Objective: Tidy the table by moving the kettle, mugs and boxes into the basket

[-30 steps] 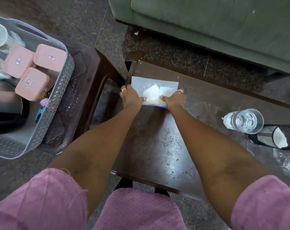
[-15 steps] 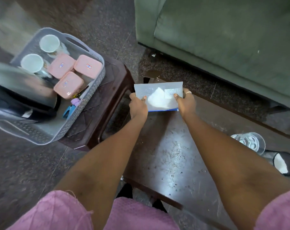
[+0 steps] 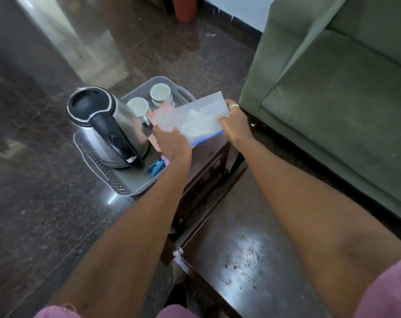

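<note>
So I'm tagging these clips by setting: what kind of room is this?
Probably a home living room: a green sofa, a dark wooden coffee table and a polished stone floor, with a tea kettle and mugs nearby.

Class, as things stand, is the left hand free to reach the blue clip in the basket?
Probably not: the left hand shares a grip on the translucent box, though the blue clip lies uncovered just below it.
</note>
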Available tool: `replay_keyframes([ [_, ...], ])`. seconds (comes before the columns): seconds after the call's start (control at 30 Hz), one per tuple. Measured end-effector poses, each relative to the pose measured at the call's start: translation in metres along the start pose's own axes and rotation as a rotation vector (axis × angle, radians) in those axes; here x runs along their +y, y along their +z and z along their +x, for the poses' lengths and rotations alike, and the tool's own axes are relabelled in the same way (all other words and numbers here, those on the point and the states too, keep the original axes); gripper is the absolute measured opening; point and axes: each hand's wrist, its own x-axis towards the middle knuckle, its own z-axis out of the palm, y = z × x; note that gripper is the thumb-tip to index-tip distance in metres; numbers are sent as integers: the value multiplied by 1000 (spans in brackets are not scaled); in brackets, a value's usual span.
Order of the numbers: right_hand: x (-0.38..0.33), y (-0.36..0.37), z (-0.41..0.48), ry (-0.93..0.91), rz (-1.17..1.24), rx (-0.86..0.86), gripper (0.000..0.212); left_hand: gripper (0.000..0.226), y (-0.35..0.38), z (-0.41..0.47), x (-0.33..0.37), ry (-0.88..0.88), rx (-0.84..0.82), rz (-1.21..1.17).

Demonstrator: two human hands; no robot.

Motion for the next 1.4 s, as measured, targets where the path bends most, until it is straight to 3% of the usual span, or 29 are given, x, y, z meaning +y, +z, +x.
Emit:
replay_keyframes([
  [0.17, -21, 45, 26, -84, -459, -223, 51, 46, -12, 31, -23, -258, -31, 46],
  [0.33, -15, 67, 40, -105, -654, -313, 41, 43, -16, 43, -34, -226, -201, 491],
  [0.4, -10, 72, 44, -102, -697, -326, 43, 30, -24, 54, -36, -336, -173, 206],
  [0.43, -7, 75, 44, -95, -717, -326, 46, 17, -24, 55, -43, -318, -293, 359],
  [0.47, -6, 77, 44, -88, -735, -319, 48, 9, -23, 52, -44, -224, -422, 736],
  [0.5, -5, 80, 44, -84, -746, -307, 48, 10, -22, 53, -39, -174, -456, 960],
  [0.6, -6, 86, 46, -134, -789, -246, 50, 33, -22, 60, -40, -74, -546, 1111],
  [0.7, -5, 92, 48, -161, -818, -181, 53, 36, -14, 65, -45, -75, -579, 1148],
  [0.77, -2, 95, 47, -174, -829, -157, 54, 28, -6, 68, -44, -130, -521, 1048],
  [0.8, 1, 97, 46, -207, -836, -135, 56, 23, -3, 68, -41, -163, -479, 880],
  [0.87, 6, 96, 41, -315, -831, -69, 58, 38, -2, 64, -24, -549, -214, 255],
  [0.9, 7, 94, 38, -354, -811, -34, 58, 46, -4, 59, -21, -583, -158, 106],
  [1.0, 7, 90, 25, -404, -768, -18, 56, 62, -8, 47, -13, -542, -154, 145],
  [1.1, 12, 95, 15, -312, -828, -174, 62, 71, -1, 32, -3, -524, -20, 328],
  [1.2, 19, 102, 14, -185, -852, -305, 65, 83, 4, 10, -7, -311, -86, 436],
  [1.4, 22, 82, -19, -236, -721, -118, 57, 66, -7, -20, -21, 150, -144, 568],
])
